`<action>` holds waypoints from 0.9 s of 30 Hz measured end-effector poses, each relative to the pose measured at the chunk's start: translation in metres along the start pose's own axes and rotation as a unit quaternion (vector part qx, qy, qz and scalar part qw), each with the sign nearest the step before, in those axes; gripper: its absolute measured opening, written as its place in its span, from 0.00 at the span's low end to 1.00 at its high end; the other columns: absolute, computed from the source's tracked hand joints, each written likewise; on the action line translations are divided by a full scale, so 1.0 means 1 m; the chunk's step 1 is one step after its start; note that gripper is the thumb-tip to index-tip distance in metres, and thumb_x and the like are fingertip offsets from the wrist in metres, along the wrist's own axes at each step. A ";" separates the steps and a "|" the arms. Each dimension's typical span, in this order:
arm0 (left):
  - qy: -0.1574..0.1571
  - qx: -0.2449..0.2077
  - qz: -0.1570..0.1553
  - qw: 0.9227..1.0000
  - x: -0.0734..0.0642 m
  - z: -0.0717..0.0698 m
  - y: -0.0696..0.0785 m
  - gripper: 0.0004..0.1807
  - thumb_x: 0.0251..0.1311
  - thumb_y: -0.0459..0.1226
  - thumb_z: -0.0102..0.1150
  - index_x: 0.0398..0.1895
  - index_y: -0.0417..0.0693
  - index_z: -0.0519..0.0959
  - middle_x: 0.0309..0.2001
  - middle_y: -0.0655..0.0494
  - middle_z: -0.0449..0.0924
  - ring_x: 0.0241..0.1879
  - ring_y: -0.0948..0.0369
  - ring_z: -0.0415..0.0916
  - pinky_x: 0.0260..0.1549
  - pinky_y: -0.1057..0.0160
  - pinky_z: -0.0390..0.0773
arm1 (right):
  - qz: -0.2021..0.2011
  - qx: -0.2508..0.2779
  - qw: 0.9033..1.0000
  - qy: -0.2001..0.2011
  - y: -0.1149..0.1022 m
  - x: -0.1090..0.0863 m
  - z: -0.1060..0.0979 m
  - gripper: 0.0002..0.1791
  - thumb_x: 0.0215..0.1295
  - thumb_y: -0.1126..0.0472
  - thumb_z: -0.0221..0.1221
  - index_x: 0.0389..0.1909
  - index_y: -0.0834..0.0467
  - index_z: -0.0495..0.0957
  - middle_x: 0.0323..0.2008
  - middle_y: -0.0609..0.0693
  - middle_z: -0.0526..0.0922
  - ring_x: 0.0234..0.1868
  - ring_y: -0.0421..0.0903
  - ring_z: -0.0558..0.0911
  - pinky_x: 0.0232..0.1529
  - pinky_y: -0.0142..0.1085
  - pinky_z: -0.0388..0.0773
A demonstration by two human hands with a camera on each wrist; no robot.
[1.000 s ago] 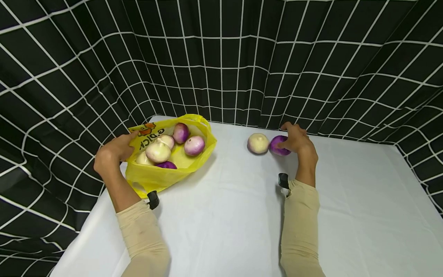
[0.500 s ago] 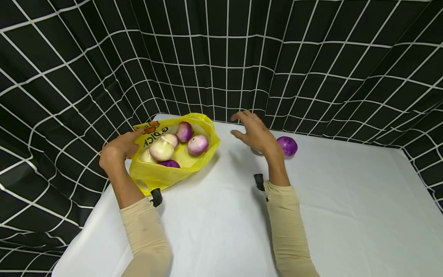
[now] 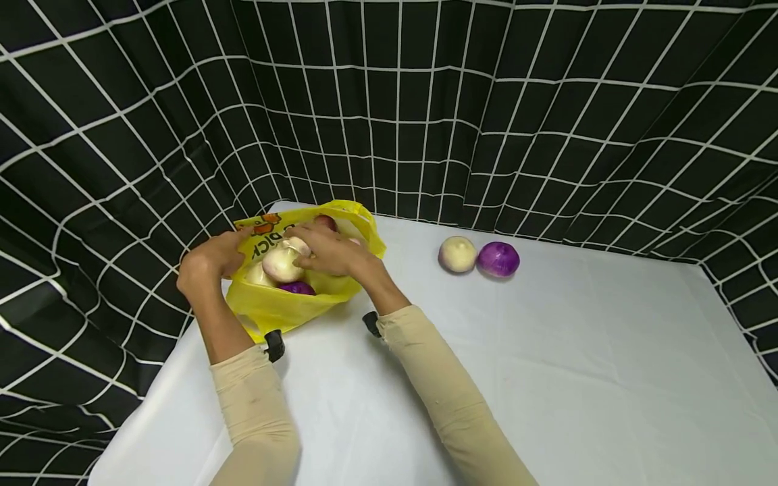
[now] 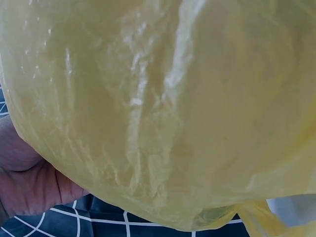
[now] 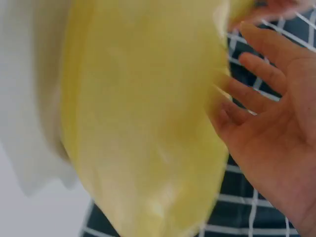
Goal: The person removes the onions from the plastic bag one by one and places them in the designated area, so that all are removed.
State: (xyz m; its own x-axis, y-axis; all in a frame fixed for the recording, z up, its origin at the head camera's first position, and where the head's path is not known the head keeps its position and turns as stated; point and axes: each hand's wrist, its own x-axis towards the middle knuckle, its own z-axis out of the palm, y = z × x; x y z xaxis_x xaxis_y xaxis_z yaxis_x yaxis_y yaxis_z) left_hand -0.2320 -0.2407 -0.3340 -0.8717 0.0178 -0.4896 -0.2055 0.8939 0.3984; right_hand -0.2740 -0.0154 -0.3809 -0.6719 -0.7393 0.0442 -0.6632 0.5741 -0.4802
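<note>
A yellow plastic bag (image 3: pixel 286 314) lies at the left with its mouth open, and several onions are inside it. My left hand (image 3: pixel 209 263) grips the bag's left rim; in the left wrist view part of this hand (image 4: pixel 34 182) shows behind the plastic. My right hand (image 3: pixel 331 251) reaches over the bag's mouth, its fingertips and thumb right by a white onion (image 3: pixel 282 263). In the right wrist view the right hand (image 5: pixel 281 108) has its fingers spread, with nothing between them. A purple onion (image 3: pixel 298 288) sits lower in the bag, and another reddish one (image 3: pixel 326 221) shows behind the right hand.
To the right, a white onion (image 3: pixel 458 254) and a purple onion (image 3: pixel 498 259) rest side by side on the white tablecloth (image 3: pixel 547 351). A black curtain with a white grid (image 3: pixel 413 101) stands behind and along the left side.
My right hand has left the purple onion on the right and moved left to over the bag. The left hand stays at the bag's rim. Both loose onions remain on the cloth.
</note>
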 end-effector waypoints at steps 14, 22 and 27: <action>0.008 0.006 0.005 1.000 0.001 -0.001 0.000 0.41 0.75 0.29 0.41 0.86 0.54 0.40 0.77 0.28 0.54 0.52 0.43 0.68 0.36 0.58 0.72 | 0.031 -0.036 0.999 0.013 -0.007 0.013 0.034 0.33 0.77 0.49 0.60 0.78 0.54 0.65 0.75 0.53 0.70 0.76 0.48 0.70 0.77 0.39 0.67; 0.018 0.021 0.001 1.000 0.000 -0.003 0.000 0.38 0.78 0.31 0.39 0.86 0.53 0.41 0.79 0.28 0.52 0.58 0.40 0.66 0.43 0.55 0.72 | 0.027 -0.030 0.998 0.054 -0.011 0.005 0.023 0.32 0.74 0.49 0.63 0.75 0.51 0.69 0.72 0.52 0.72 0.69 0.48 0.75 0.70 0.41 0.75; 0.009 0.006 -0.002 1.000 -0.001 -0.002 0.000 0.39 0.78 0.31 0.38 0.86 0.56 0.38 0.81 0.28 0.48 0.61 0.39 0.63 0.41 0.55 0.71 | 0.023 -0.024 0.993 0.109 -0.006 -0.012 0.014 0.32 0.70 0.48 0.67 0.72 0.51 0.73 0.70 0.51 0.76 0.69 0.50 0.74 0.70 0.44 0.73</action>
State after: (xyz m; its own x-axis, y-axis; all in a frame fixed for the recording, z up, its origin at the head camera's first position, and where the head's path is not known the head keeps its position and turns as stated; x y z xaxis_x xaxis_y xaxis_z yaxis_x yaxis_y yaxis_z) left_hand -0.2319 -0.2417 -0.3320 -0.8785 0.0062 -0.4777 -0.2038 0.8995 0.3865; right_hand -0.2569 -0.0147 -0.3904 -0.7540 -0.6209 0.2143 -0.6413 0.6254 -0.4445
